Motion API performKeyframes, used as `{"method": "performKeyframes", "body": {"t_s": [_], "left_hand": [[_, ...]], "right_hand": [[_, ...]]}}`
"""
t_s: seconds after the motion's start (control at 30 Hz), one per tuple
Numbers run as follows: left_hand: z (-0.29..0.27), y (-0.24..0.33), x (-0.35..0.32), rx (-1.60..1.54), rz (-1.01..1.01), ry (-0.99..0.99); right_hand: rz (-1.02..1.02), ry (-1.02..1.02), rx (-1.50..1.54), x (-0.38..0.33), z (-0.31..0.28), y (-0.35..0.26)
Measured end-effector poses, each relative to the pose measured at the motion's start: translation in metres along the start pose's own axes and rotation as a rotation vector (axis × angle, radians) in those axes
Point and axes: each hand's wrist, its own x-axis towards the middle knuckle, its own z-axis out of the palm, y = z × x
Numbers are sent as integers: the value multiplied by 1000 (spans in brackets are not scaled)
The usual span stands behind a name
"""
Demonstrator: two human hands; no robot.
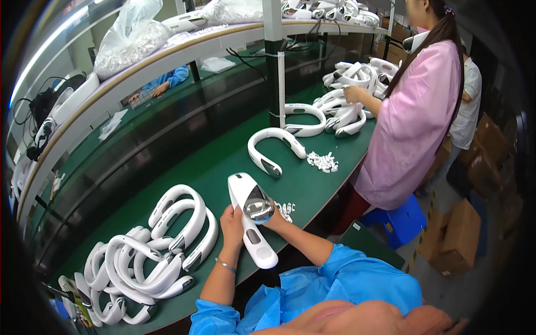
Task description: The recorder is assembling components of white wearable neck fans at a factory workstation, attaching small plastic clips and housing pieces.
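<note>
I hold one white U-shaped neckband device (pixel 239 190) above the bench's near edge. It has a shiny dark, mirror-like oval end and another arm with a dark oval panel and a dotted grille. My left hand (pixel 231 221) is closed around its left side, fingers partly hidden behind it. Beneath the shiny end, my right hand (pixel 274 216) grips the device, most of its fingers out of sight. Just beyond my right hand is a little heap of small white plastic parts (pixel 286 210). A similar neckband (pixel 272 134) lies alone farther up the bench.
The green bench (pixel 223 162) carries a tangled pile of neckbands (pixel 139 259) at left and another pile (pixel 357 84) by a co-worker in pink (pixel 410 117). More small white parts (pixel 322 162) lie mid-bench. A metal post (pixel 273 61) holds a shelf (pixel 223 34); cardboard boxes (pixel 455 237) stand at right.
</note>
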Motion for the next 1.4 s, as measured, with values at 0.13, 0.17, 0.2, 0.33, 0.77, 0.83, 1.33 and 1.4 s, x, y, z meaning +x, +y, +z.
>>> {"method": "performKeyframes", "body": {"t_s": [0.13,0.17,0.2,0.33,0.77,0.83,1.33,1.4], "left_hand": [[-4,-21,4,-100,-14,-20],[-5,-28,5,-81,22,-11],[-6,-27,9,11,18,-65],[2,-22,13,-164,-41,-110],[11,3,5,-424,-377,-159],[6,3,5,-495,-421,-142],[10,21,4,-369,-424,-137],[6,18,3,-377,-424,-142]], "right_hand": [[-247,-8,1,8,6,2],[-93,2,-42,8,7,25],[-93,36,-60,8,7,31],[-136,21,-173,15,-4,26],[-293,414,-568,42,-98,31],[-147,482,-835,57,-133,31],[-220,463,-1353,80,-185,86],[-223,458,-1358,77,-182,82]]}}
